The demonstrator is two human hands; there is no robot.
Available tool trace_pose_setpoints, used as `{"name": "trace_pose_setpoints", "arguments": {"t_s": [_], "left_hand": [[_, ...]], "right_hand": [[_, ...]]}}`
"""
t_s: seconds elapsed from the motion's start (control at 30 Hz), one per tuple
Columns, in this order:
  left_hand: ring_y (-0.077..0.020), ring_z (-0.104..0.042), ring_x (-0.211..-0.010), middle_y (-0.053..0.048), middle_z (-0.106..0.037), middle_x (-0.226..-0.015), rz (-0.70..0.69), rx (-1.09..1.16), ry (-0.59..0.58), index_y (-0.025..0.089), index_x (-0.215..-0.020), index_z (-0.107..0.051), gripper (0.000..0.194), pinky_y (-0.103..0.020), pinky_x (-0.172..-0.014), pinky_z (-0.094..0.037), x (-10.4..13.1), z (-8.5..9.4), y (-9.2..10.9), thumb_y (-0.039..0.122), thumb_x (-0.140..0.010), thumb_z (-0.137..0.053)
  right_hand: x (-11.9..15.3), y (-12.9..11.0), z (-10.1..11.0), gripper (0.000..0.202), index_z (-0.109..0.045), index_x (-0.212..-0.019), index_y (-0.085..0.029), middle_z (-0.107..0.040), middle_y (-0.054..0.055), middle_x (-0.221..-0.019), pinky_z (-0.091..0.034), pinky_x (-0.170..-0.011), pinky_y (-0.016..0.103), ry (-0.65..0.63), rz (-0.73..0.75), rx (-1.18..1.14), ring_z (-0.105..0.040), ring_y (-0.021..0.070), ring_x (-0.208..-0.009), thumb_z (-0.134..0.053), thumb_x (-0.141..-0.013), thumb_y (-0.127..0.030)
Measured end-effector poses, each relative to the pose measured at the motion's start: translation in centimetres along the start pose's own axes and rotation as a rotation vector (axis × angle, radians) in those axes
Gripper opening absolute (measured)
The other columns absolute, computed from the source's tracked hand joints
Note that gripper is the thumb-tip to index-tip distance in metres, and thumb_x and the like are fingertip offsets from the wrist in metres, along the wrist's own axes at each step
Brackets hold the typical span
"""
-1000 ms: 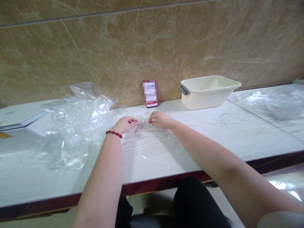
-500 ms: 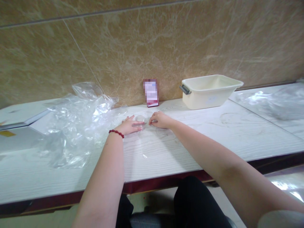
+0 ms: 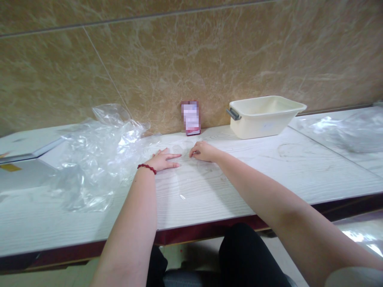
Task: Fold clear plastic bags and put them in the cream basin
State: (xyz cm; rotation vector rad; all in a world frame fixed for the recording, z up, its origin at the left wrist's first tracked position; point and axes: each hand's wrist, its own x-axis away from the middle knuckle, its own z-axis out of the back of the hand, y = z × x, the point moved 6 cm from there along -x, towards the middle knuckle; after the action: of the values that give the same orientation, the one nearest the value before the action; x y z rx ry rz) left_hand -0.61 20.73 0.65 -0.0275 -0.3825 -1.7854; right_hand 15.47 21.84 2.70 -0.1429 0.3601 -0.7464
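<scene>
My left hand [image 3: 164, 161], with a red bead bracelet [image 3: 147, 167] at the wrist, lies on the white wood-grain table with its fingers spread. Under and around it is a thin clear plastic piece [image 3: 181, 181], hard to see except for a glint; whether it is a bag or a sheet I cannot tell. Just to the right, my right hand [image 3: 203, 152] rests low over the table, fingers curled and pressed together. Whatever may be between those fingertips is hidden. A small gap separates the two hands.
Crumpled clear plastic bags [image 3: 95, 159] are heaped on the left, beside a white box [image 3: 26, 175]. A phone-like object [image 3: 190, 118] leans against the marble wall. A cream plastic bin [image 3: 257, 125] with a grey handle stands at back right; more clear plastic [image 3: 347, 129] lies beyond it.
My right hand has shifted very slightly to the right, still curled. My left hand stays nearly in place, its fingers spread on the table.
</scene>
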Motion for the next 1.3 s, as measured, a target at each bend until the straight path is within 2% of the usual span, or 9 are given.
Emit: {"name": "trace_pose_setpoints", "arguments": {"t_s": [0.3,0.53,0.73,0.9,1.0,1.1,1.2,1.3], "left_hand": [[-0.0327,-0.018,-0.119,-0.004,-0.031,-0.130,-0.032,-0.014,0.056,0.035,-0.113,-0.044,0.061,-0.046,-0.091,-0.018,0.5,0.6,0.7,0.059,-0.058,-0.048],[-0.0314,-0.015,-0.120,-0.001,-0.019,-0.135,-0.092,-0.199,-0.046,0.037,-0.120,-0.032,0.061,-0.047,-0.092,-0.016,0.7,0.4,1.6,0.064,-0.065,-0.032],[-0.0343,-0.013,-0.120,-0.002,-0.016,-0.135,-0.082,-0.191,-0.060,0.038,-0.118,-0.034,0.060,-0.051,-0.090,-0.015,0.5,0.0,1.0,0.065,-0.065,-0.030],[-0.0362,-0.007,-0.120,-0.002,-0.011,-0.136,-0.067,-0.160,-0.089,0.039,-0.118,-0.032,0.062,-0.054,-0.089,-0.013,0.1,-0.4,0.2,0.067,-0.063,-0.031],[-0.0370,-0.004,-0.120,-0.003,-0.008,-0.137,-0.061,-0.144,-0.094,0.040,-0.118,-0.032,0.063,-0.055,-0.088,-0.012,-0.2,-0.6,-0.1,0.069,-0.061,-0.031],[-0.0369,-0.004,-0.120,-0.002,-0.007,-0.137,-0.065,-0.135,-0.088,0.041,-0.118,-0.033,0.064,-0.055,-0.089,-0.012,-0.3,-0.7,-0.1,0.069,-0.061,-0.032],[-0.0372,-0.003,-0.120,-0.002,-0.007,-0.137,-0.067,-0.130,-0.089,0.040,-0.118,-0.032,0.065,-0.056,-0.089,-0.011,-0.3,-0.7,-0.1,0.069,-0.060,-0.031],[-0.0370,-0.002,-0.120,-0.003,-0.006,-0.137,-0.060,-0.130,-0.100,0.040,-0.119,-0.031,0.066,-0.056,-0.089,-0.010,-0.3,-0.7,-0.2,0.070,-0.060,-0.031]], "right_hand": [[0.0,0.1,0.0,0.022,-0.065,-0.080,-0.023,-0.058,0.002,-0.068,-0.031,-0.075,0.025,0.009,0.003,0.013,-0.050,0.0131,-0.073,-0.047,-0.068,-0.018],[-0.1,0.3,-0.2,0.023,-0.065,-0.082,-0.022,-0.059,0.002,-0.068,-0.030,-0.075,0.024,-0.012,-0.008,0.011,-0.050,0.0129,-0.073,-0.047,-0.068,-0.018],[-0.2,0.6,-0.4,0.027,-0.065,-0.082,-0.025,-0.060,0.001,-0.069,-0.031,-0.075,0.024,-0.016,-0.014,0.013,-0.051,0.0125,-0.072,-0.044,-0.068,-0.016],[-0.3,1.2,-0.5,0.029,-0.066,-0.079,-0.024,-0.061,0.001,-0.078,-0.030,-0.077,0.024,-0.024,-0.100,0.032,-0.050,0.0130,-0.077,-0.041,-0.069,-0.012],[-0.2,1.1,-0.1,0.026,-0.065,-0.082,-0.023,-0.059,0.002,-0.078,-0.028,-0.080,0.026,0.039,-0.123,0.051,-0.049,0.0137,-0.080,-0.042,-0.072,-0.016],[0.0,0.1,0.2,0.024,-0.061,-0.092,-0.025,-0.056,0.004,-0.085,-0.026,-0.083,0.029,0.087,-0.070,0.053,-0.045,0.0147,-0.086,-0.043,-0.076,-0.026],[0.2,-0.5,-0.3,0.027,-0.058,-0.097,-0.031,-0.051,0.005,-0.093,-0.026,-0.081,0.031,0.013,-0.075,0.051,-0.041,0.0171,-0.088,-0.044,-0.075,-0.040],[0.3,-0.3,-0.8,0.029,-0.058,-0.096,-0.035,-0.049,0.004,-0.095,-0.028,-0.078,0.031,-0.049,-0.144,0.057,-0.039,0.0187,-0.087,-0.045,-0.073,-0.046]]}}
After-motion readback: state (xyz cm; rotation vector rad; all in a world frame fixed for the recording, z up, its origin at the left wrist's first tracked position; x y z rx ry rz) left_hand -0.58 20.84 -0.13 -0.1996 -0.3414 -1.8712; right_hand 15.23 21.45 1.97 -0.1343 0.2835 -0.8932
